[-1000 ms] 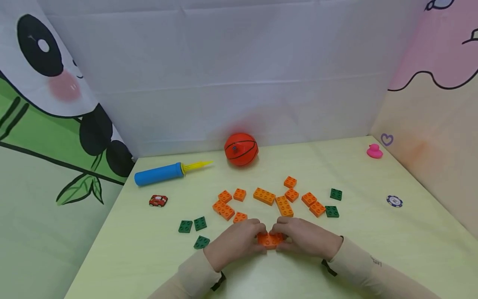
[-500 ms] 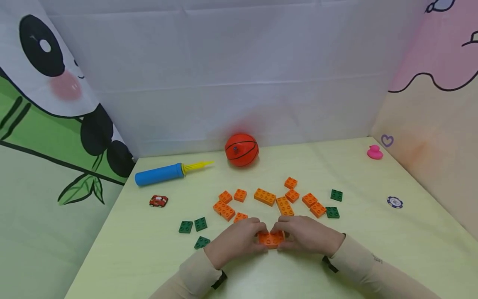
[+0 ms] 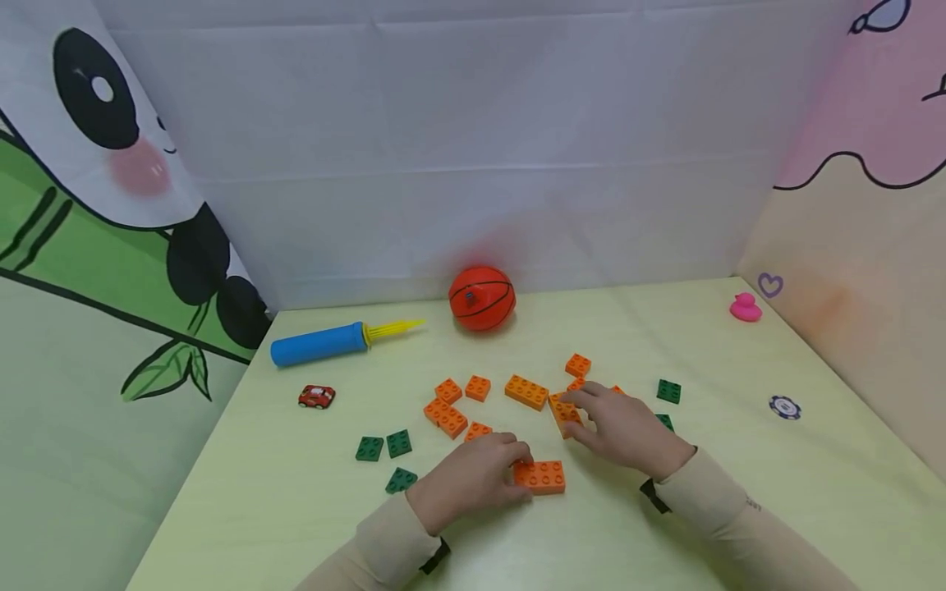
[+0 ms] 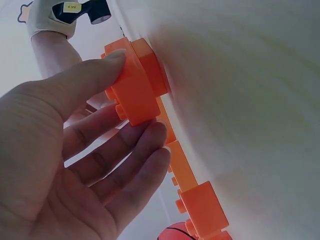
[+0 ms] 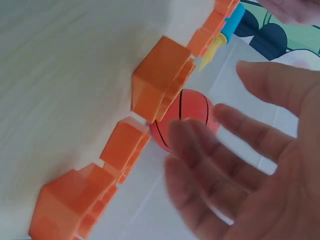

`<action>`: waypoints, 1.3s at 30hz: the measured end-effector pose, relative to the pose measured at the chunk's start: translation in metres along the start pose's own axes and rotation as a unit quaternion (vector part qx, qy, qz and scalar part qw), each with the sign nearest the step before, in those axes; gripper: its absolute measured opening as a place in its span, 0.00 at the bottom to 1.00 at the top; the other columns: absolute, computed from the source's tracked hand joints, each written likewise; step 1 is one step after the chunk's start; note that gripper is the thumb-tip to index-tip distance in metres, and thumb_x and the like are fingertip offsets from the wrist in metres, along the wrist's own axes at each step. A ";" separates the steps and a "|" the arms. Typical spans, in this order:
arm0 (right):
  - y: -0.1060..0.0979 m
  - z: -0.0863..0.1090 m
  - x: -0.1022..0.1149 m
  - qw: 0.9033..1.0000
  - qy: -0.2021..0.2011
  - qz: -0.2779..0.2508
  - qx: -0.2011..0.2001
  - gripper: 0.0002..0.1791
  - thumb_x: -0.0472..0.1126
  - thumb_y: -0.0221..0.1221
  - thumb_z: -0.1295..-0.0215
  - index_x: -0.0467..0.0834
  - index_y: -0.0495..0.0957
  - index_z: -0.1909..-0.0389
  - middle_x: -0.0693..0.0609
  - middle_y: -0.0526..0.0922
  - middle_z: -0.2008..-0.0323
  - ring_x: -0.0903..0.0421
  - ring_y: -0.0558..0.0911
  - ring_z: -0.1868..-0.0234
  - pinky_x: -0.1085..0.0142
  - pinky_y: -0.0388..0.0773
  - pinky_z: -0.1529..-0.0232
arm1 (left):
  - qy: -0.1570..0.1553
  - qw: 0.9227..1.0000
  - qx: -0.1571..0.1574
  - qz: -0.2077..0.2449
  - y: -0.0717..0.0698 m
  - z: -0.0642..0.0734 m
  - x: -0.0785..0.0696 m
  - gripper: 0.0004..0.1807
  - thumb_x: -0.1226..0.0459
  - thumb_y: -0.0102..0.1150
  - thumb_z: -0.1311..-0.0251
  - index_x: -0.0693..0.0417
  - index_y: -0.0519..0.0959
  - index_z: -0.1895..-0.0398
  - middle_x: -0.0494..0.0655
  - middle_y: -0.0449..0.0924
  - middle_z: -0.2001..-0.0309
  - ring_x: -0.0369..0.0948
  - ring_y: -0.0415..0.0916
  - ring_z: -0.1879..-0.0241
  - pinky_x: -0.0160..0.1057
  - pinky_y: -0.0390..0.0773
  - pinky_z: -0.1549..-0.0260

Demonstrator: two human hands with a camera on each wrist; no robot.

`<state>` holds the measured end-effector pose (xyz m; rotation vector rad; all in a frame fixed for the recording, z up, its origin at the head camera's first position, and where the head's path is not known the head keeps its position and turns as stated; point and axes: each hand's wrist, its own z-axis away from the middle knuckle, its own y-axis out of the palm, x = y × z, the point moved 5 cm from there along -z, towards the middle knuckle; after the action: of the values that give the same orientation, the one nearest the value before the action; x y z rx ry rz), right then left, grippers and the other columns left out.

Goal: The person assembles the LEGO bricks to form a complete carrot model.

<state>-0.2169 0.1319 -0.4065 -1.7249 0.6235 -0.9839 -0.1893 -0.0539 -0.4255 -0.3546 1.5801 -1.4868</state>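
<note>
My left hand (image 3: 473, 478) pinches the left end of an orange building brick (image 3: 540, 478) near the front of the table, studs up. In the left wrist view the thumb lies along one side of that orange brick (image 4: 132, 87), and fingertips are at its end. My right hand (image 3: 624, 428) is over the table just right of a lighter orange long brick (image 3: 564, 412), overlapping it in the head view. Seen from the right wrist, the fingers of the right hand (image 5: 250, 155) are spread around open space, with the long brick (image 5: 160, 80) beyond them.
Loose orange bricks (image 3: 526, 392) spread behind the hands. Green bricks (image 3: 369, 448) lie at the left, others (image 3: 668, 391) at the right. Farther out are a red toy car (image 3: 316, 397), a blue pump (image 3: 321, 345), a small basketball (image 3: 482, 299), a pink duck (image 3: 746, 308) and a poker chip (image 3: 785, 407).
My right hand has let go of the orange brick at the front and moved up and right to the lighter orange long brick. The left hand keeps its grip in place.
</note>
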 end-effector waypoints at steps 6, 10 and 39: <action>0.008 -0.003 -0.005 1.000 0.028 0.013 0.004 0.24 0.51 0.67 0.37 0.43 0.80 0.44 0.48 0.78 0.54 0.60 0.75 0.71 0.69 0.74 0.74 | -0.004 1.000 0.006 0.010 0.000 0.000 0.001 0.17 0.50 0.70 0.41 0.44 0.83 0.52 0.32 0.78 0.62 0.29 0.70 0.70 0.31 0.77 0.62; 0.013 -0.005 -0.008 0.998 0.054 0.013 0.025 0.24 0.53 0.67 0.38 0.43 0.80 0.48 0.50 0.76 0.58 0.59 0.73 0.72 0.67 0.75 0.72 | -0.001 1.000 0.003 0.006 0.000 -0.001 0.000 0.17 0.49 0.69 0.41 0.44 0.83 0.52 0.32 0.78 0.62 0.28 0.70 0.69 0.31 0.77 0.62; -0.001 0.002 0.011 0.990 -0.046 -0.062 0.116 0.19 0.45 0.66 0.37 0.52 0.81 0.45 0.61 0.80 0.49 0.59 0.79 0.50 0.58 0.79 0.48 | 0.005 1.000 -0.012 -0.026 0.004 0.000 -0.004 0.15 0.49 0.67 0.39 0.45 0.82 0.55 0.34 0.76 0.66 0.30 0.70 0.72 0.29 0.76 0.68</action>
<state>-0.2090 0.1246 -0.4021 -1.6046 0.3313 -1.0149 -0.1856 -0.0502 -0.4274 -0.4057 1.6082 -1.5121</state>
